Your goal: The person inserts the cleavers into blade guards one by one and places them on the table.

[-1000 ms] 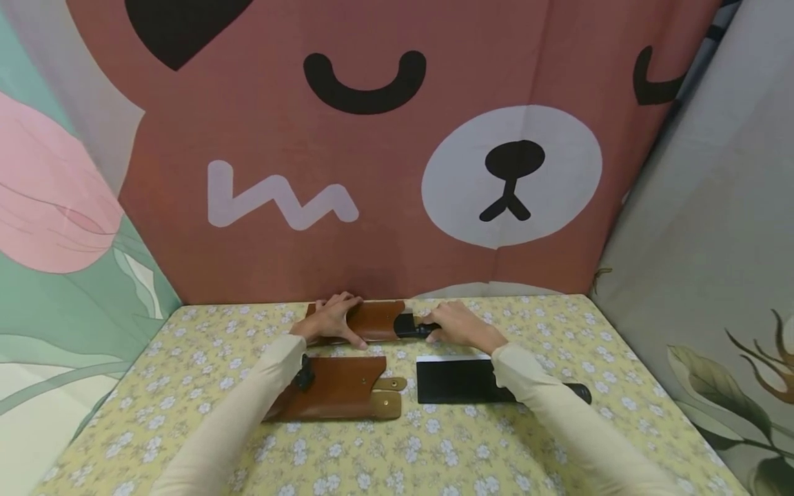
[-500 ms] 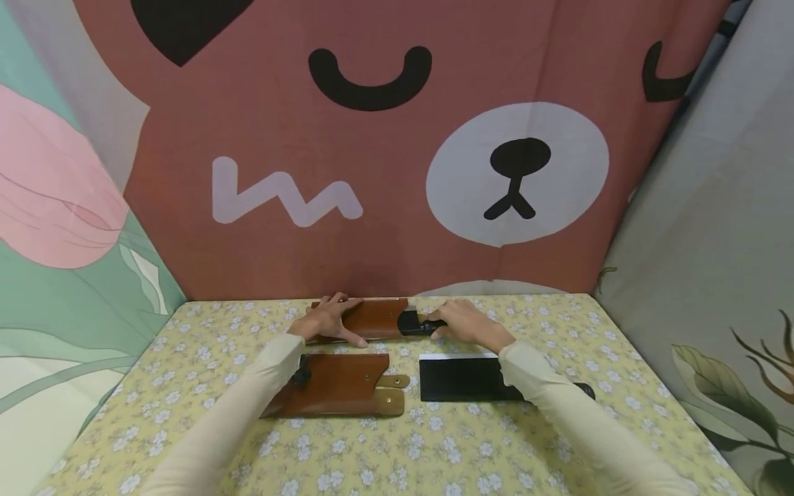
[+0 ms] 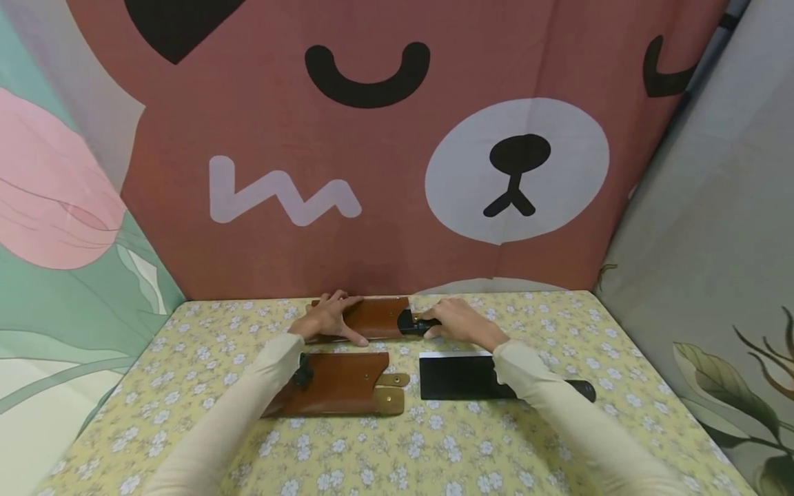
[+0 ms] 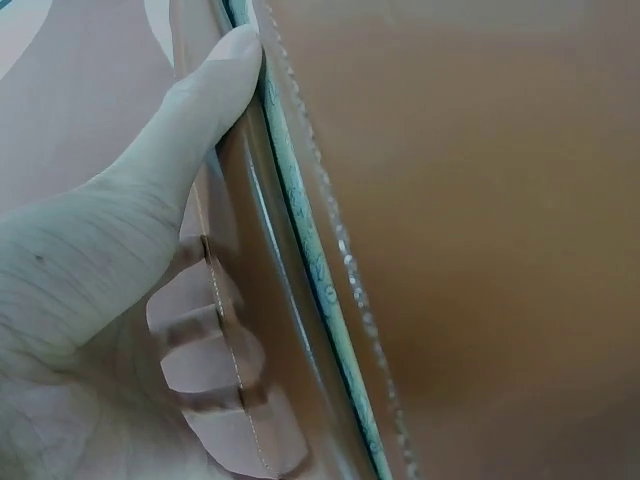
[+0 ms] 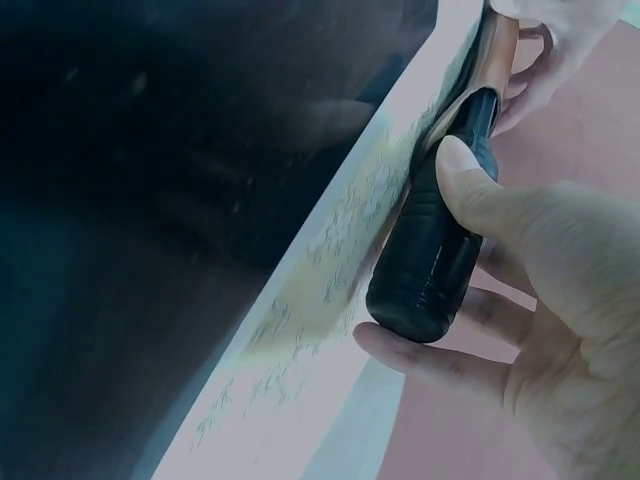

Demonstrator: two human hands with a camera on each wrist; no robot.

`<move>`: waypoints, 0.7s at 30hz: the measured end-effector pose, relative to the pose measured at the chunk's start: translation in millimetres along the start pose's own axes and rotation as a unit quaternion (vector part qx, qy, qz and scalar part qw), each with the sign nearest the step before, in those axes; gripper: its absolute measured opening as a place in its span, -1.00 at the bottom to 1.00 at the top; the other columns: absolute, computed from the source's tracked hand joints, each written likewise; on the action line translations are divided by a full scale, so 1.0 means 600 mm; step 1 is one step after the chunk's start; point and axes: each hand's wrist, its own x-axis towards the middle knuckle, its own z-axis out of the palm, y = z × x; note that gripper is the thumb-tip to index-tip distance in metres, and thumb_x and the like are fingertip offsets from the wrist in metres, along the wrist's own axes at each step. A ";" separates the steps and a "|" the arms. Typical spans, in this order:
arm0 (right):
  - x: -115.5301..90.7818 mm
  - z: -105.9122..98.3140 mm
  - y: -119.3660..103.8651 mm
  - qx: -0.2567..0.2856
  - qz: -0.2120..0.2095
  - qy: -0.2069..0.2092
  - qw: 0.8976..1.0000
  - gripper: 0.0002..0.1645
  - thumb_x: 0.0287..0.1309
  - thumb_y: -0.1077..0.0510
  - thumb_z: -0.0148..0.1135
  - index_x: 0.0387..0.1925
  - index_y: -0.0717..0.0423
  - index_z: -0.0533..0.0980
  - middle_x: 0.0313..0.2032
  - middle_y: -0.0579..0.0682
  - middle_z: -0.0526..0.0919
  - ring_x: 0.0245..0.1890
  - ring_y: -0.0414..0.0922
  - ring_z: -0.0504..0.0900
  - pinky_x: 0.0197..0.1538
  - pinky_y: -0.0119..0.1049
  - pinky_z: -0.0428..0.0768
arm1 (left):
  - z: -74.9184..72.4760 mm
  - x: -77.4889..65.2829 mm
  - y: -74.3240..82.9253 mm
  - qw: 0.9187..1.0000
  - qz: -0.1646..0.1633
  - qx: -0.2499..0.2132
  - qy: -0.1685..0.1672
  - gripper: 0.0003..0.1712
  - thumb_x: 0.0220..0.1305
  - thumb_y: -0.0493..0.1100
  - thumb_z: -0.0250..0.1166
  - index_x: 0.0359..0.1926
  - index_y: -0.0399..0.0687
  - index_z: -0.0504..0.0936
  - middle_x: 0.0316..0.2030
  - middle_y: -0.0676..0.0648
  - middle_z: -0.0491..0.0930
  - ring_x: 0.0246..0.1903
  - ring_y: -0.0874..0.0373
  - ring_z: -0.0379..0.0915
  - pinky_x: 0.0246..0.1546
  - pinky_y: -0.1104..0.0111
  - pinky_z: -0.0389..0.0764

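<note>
- Nearest, just below the centre of the head view, a brown near sheath [image 3: 338, 382] lies on the flowered tabletop [image 3: 366, 448], two tan tabs [image 3: 389, 401] at its right end; a black blade [image 3: 462, 377] lies right of it, apart from it, partly under the right sleeve [image 3: 546, 396].
- Farther back, near the tabletop's far edge, the far sheath [image 3: 378, 317] lies flat: brown, glossy leather. A black, ridged handle [image 5: 425, 255] sticks out of its right end; any blade inside is hidden.
- The right hand [image 3: 462, 322] has its grip round that handle, thumb on one side, fingers on the other. Done well, this likely means light, level force along the sheath's length, without twisting, so that an edge does not bite the leather.
- The left hand [image 3: 325, 320] grips the far sheath across its width, thumb at the lower edge, fingers at the upper. That steadies it; the fingers are best kept off the right-hand mouth and the pressure even, since leather may well slide on cloth.
- Behind it all, a red-brown backdrop [image 3: 298, 255] with a bear's face fills the upper frame.
</note>
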 end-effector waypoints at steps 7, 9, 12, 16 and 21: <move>0.003 0.002 -0.008 0.018 0.006 0.000 1.000 -0.42 0.25 0.03 0.48 0.27 0.12 0.65 -0.04 0.11 0.82 -0.74 -0.30 0.16 -0.56 -0.41 0.16 | 0.001 0.000 0.001 1.000 -0.003 -0.006 0.006 0.32 -0.03 0.38 0.63 0.65 0.12 0.20 0.53 -0.21 0.15 0.49 -0.36 0.01 0.25 -0.48 0.22; 0.005 0.004 -0.009 0.014 0.003 0.005 1.000 -0.46 0.25 0.04 0.49 0.22 0.12 0.68 -0.08 0.09 0.83 -0.70 -0.31 0.25 -0.53 -0.40 0.22 | 0.003 0.003 -0.001 1.000 -0.002 -0.002 0.011 0.31 -0.03 0.39 0.63 0.65 0.13 0.21 0.52 -0.21 0.16 0.48 -0.34 0.03 0.24 -0.46 0.23; 0.007 0.006 -0.009 0.001 0.001 0.008 1.000 -0.53 0.23 0.05 0.51 0.15 0.11 0.72 -0.18 0.04 0.84 -0.61 -0.31 0.41 -0.47 -0.37 0.33 | 0.007 0.007 -0.004 1.000 0.004 0.003 0.017 0.31 -0.04 0.41 0.62 0.65 0.14 0.21 0.51 -0.20 0.18 0.45 -0.32 0.07 0.21 -0.42 0.28; 0.012 0.007 -0.012 -0.009 -0.006 0.005 1.000 -0.52 0.25 0.04 0.50 0.16 0.11 0.72 -0.18 0.04 0.84 -0.58 -0.29 0.49 -0.42 -0.34 0.39 | 0.009 0.009 -0.006 1.000 0.003 -0.002 0.020 0.31 -0.05 0.40 0.63 0.64 0.15 0.22 0.51 -0.20 0.17 0.45 -0.32 0.07 0.19 -0.39 0.28; 0.019 0.007 -0.018 -0.003 -0.002 -0.008 1.000 -0.49 0.27 0.04 0.48 0.20 0.14 0.69 -0.12 0.06 0.83 -0.58 -0.31 0.49 -0.41 -0.35 0.38 | 0.007 0.006 -0.005 1.000 0.002 -0.005 0.019 0.31 -0.05 0.40 0.63 0.64 0.14 0.23 0.53 -0.21 0.15 0.47 -0.33 0.04 0.22 -0.42 0.25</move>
